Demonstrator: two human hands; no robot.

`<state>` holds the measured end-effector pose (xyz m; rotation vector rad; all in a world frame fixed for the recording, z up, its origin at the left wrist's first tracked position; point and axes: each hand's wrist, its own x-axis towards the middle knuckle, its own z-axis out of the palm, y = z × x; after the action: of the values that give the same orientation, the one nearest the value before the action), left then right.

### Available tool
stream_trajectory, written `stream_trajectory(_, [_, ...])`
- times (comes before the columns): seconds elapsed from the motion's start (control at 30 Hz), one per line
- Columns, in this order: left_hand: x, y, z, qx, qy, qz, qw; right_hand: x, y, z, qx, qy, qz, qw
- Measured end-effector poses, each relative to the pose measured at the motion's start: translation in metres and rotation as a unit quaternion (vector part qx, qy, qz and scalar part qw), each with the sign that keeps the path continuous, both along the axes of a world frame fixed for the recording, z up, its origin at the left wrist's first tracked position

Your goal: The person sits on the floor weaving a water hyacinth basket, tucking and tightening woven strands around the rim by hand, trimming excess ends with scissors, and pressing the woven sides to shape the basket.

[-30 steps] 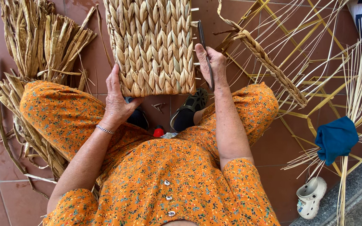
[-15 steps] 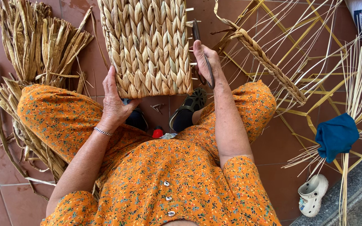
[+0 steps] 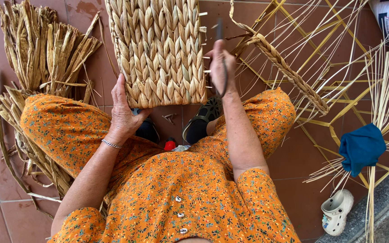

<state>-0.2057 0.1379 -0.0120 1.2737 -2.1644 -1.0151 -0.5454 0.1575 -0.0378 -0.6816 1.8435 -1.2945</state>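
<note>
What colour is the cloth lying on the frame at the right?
Dark blue cloth, plain with no pattern, draped over the yellow frame; seen in the head view.

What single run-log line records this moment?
left hand: grips woven panel lower edge | right hand: holds dark tool at panel side | dried fibre bundle lies left

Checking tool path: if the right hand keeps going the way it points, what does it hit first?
The right hand points up the frame, along the right edge of the woven basket panel. Its dark thin tool leads; the way ahead looks like bare tiled floor, though depth is unclear.
</note>
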Motion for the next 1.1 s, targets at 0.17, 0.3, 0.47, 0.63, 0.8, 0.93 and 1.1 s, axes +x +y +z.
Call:
stream_trajectory(0.17, [0.0, 0.0, 0.001, 0.01, 0.004, -0.001, 1.0, -0.035, -0.002, 0.008, 0.031, 0.011, -0.006, 0.999])
stream_trajectory(0.3, [0.0, -0.001, 0.001, 0.001, -0.002, 0.0, 1.0, -0.046, -0.011, 0.004, 0.05, 0.05, 0.037, 0.997])
stream_trajectory(0.47, [-0.001, -0.001, 0.002, 0.007, -0.011, 0.001, 1.0, -0.054, -0.033, 0.011, -0.009, 0.168, 0.095, 0.981])
stream_trajectory(0.63, [-0.004, -0.003, 0.001, -0.014, -0.002, 0.003, 1.0, -0.066, -0.077, 0.033, 0.026, 0.111, 0.154, 0.981])
stream_trajectory(0.8, [-0.007, -0.004, 0.0, -0.002, -0.004, 0.016, 1.0, -0.069, -0.112, 0.038, 0.089, 0.098, 0.196, 0.972])
stream_trajectory(0.93, [-0.009, -0.006, -0.001, 0.02, -0.008, 0.026, 0.999, -0.065, -0.129, 0.028, 0.065, 0.109, 0.181, 0.975])
stream_trajectory(1.1, [-0.01, -0.007, -0.001, 0.021, -0.005, 0.026, 0.999, -0.062, -0.145, 0.015, 0.06, 0.204, 0.187, 0.959])
